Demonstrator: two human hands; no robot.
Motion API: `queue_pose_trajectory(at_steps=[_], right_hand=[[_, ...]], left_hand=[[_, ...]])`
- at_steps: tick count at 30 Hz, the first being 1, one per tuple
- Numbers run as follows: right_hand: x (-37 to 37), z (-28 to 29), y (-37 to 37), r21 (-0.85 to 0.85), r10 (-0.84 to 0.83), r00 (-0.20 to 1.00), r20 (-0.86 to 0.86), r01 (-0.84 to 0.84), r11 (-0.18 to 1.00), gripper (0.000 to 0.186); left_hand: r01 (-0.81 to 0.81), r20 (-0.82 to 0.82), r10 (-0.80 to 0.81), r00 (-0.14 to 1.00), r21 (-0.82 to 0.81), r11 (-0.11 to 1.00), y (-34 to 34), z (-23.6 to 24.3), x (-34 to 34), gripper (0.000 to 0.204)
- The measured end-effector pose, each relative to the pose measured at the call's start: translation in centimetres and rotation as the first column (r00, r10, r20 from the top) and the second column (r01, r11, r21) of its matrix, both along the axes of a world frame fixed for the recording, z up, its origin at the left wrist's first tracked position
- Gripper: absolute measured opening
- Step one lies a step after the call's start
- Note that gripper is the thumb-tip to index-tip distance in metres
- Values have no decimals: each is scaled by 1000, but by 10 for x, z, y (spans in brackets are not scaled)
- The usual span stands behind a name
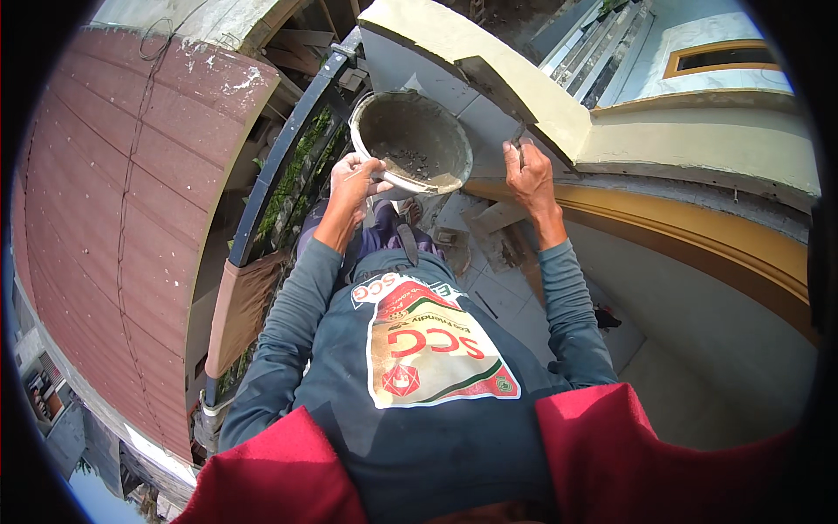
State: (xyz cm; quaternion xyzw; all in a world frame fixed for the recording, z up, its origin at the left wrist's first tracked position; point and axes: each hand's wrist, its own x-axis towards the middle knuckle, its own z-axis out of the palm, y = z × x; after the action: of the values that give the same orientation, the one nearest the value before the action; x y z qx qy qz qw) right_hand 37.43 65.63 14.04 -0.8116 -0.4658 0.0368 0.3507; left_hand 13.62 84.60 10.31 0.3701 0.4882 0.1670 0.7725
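My left hand [353,188] grips the near-left rim of a pale bucket [406,131], its inside coated grey, with some lumpy dark mortar at the bottom. My right hand [528,175] is closed round the handle of a dark flat trowel [489,87], right of the bucket. The trowel's long blade lies along the underside edge of a cream-painted ledge [428,39]; whether it touches is hard to tell. Below the bucket, my legs and a foot show over a pale tiled floor [493,288].
A red-brown metal roof [113,218] with a wire spans the left, beside a dark metal railing [279,175] with plants behind. An ochre trim [698,244] curves along the right above a pale wall [733,341]. Wood offcuts [502,218] lie below.
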Motion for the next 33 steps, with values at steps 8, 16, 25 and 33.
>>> queue_pose_trajectory(at_steps=[8,16,25,33], right_hand=[[-17,-14,-12,-35,16,997,-76,-18,999,24],[-9,6,19,18,13,1000,-4,-13,1000,24],[-7,-35,-3,-243,3,997,75,16,970,25],[-13,10,20,-171,-9,994,105,27,985,26]], left_hand=[[-12,-3,12,1000,15,1000,1,5,7,15],[-14,19,14,1000,16,1000,3,0,2,16],[-9,20,9,1000,21,1000,8,-2,4,17],[0,4,0,1000,44,999,10,2,0,17]])
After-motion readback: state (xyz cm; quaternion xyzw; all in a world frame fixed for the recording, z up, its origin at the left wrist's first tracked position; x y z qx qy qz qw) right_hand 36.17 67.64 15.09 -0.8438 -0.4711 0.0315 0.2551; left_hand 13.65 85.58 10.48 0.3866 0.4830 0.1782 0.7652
